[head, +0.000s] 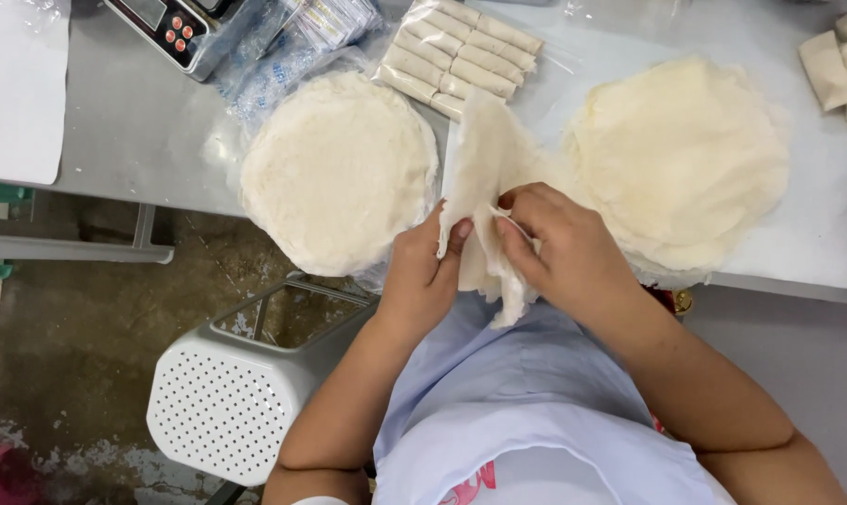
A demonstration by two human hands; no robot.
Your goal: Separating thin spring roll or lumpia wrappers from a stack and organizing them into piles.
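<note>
Nearest us: pale blue apron and both forearms, with a white perforated plastic stool down on the floor to our left.

Left hand grip: thumb and fingers pressed together on the left edge of a thin wrapper sheet. Right hand grip: fingertips pinching the same sheet's lower fold, just beside the left. The sheet hangs crumpled between the hands, held up off the front edge of the worktop, top part standing roughly upright.

Our read: we're mid-separation, peeling one sheet free. Next move likely calls for a slow, even pull from the edge; the sheet looks thin and tear-prone.

Behind the hands: a round stack of wrappers to the left, sitting on clear plastic; a second, yellower stack to the right on a white board.

Farther back: a clear bag of finished rolls in two rows, a digital scale at the far left corner, more rolls at the far right edge.
</note>
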